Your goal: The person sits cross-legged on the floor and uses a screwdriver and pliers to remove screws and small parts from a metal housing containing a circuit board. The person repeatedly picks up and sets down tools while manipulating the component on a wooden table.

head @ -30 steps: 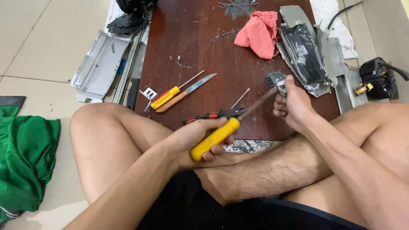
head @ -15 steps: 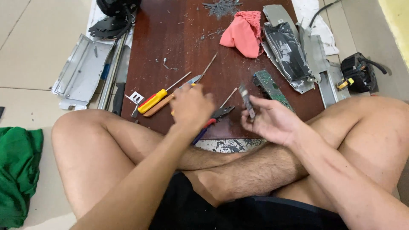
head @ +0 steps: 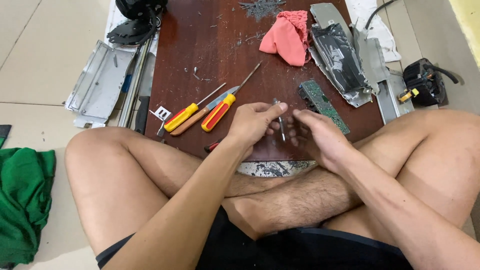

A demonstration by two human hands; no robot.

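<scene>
My left hand (head: 252, 124) pinches the top of a thin grey metal part (head: 281, 125) between thumb and forefinger and holds it upright over the dark brown board (head: 200, 45). My right hand (head: 320, 137) is just right of the part, fingers loosely curled towards it; I cannot tell whether they touch it. Two yellow-and-red screwdrivers (head: 182, 116) (head: 219, 112) lie on the board left of my left hand, with a wooden-handled knife (head: 200, 116) between them. A green circuit board (head: 322, 102) lies beyond my right hand. Red-handled pliers (head: 212, 146) peek out under my left wrist.
A pink cloth (head: 287, 35) and torn-down grey metal housings (head: 340, 55) lie at the board's far right. Metal shavings are scattered at the top. A black device (head: 425, 82) sits on the floor to the right, a metal panel (head: 97, 82) and a green cloth (head: 22, 200) to the left.
My left hand has laid the big yellow screwdriver on the board and come over to the small metal part, which my right hand held before. The green circuit board now lies on the board.
</scene>
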